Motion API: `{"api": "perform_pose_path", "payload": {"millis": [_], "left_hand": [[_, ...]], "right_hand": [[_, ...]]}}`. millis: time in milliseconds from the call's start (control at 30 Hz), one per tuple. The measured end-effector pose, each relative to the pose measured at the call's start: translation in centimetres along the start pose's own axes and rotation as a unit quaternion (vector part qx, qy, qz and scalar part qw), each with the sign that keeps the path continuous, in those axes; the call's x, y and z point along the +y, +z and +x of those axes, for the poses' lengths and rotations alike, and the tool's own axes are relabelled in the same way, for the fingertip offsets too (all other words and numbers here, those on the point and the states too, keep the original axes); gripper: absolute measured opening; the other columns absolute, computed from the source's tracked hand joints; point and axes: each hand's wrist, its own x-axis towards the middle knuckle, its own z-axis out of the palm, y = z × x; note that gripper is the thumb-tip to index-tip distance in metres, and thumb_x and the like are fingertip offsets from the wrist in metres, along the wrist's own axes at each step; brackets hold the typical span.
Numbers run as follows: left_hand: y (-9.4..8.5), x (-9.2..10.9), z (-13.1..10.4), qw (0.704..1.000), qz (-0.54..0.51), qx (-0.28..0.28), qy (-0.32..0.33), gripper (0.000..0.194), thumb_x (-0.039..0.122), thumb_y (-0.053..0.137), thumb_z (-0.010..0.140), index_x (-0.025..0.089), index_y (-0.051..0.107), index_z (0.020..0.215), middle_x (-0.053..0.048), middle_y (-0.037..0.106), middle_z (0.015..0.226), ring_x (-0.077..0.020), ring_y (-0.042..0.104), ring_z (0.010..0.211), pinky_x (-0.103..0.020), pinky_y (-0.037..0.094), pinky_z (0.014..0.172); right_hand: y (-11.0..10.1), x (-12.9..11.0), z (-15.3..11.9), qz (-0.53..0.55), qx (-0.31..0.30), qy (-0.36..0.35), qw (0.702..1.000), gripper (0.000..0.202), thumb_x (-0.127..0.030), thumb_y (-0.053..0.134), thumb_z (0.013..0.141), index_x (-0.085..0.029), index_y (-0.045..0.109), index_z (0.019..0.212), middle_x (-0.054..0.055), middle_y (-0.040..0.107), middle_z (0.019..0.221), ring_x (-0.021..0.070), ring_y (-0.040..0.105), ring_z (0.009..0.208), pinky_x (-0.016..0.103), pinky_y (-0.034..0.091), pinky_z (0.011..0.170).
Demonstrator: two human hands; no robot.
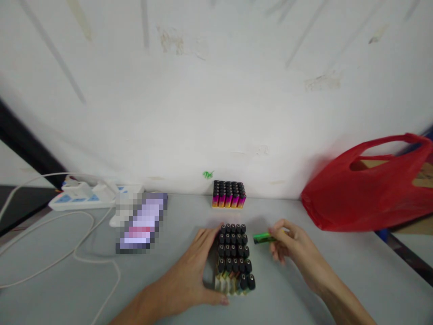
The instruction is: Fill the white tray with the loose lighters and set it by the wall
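Observation:
In front of me stands a pale battery tray (219, 285) filled with rows of upright batteries (232, 248) with black tops. Several slots at its near left corner hold no battery. My left hand (196, 266) grips the tray along its left side, fingers at the far corner and thumb at the near edge. To the right of the tray, my right hand (287, 241) pinches a green battery (262, 238) with a dark end. It lies sideways in the fingers, apart from the tray; whether a second one is behind it, I cannot tell.
A block of pink and yellow batteries (228, 198) stands by the wall. On the left are a pixelated phone-like object (144, 223), a white power strip (74, 201) and loose cables (98, 257). A red plastic bag (358, 194) rests at the right.

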Motion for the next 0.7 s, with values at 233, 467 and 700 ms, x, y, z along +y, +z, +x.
{"api": "perform_pose_path", "payload": {"millis": [233,467,700], "left_hand": [[-0.2,0.3,0.1,1.000,0.004,-0.001,-0.008,0.145,0.046,0.109,0.064,0.028,0.021,0.178,-0.016,0.034,0.179,-0.0455,0.026,0.165,-0.064,0.019,0.138],[-0.3,0.3,0.0,1.000,0.000,-0.006,-0.010,0.145,0.046,0.108,0.065,0.028,0.019,0.178,-0.016,0.032,0.180,-0.0455,0.023,0.166,-0.065,0.018,0.138],[-0.1,0.0,0.1,1.000,-0.001,0.000,0.001,0.144,0.049,0.108,0.065,0.029,0.021,0.178,-0.016,0.033,0.179,-0.0474,0.025,0.165,-0.067,0.018,0.137]], "right_hand": [[-0.1,-1.6,-1.0,0.261,-0.044,0.027,0.964,0.055,-0.033,0.096,0.086,-0.019,0.075,0.134,0.011,0.080,0.108,0.0159,0.067,0.080,0.026,0.057,0.069],[0.4,-1.5,-1.7,0.292,-0.166,0.078,0.939,0.032,-0.033,0.087,0.088,-0.016,0.079,0.115,0.004,0.065,0.092,0.0085,0.045,0.061,0.022,0.040,0.055],[1.7,-0.8,-2.0,0.230,-0.168,0.054,0.957,0.036,-0.055,0.072,0.105,-0.019,0.071,0.110,-0.006,0.033,0.076,0.0084,0.023,0.058,0.021,0.022,0.050]]}}
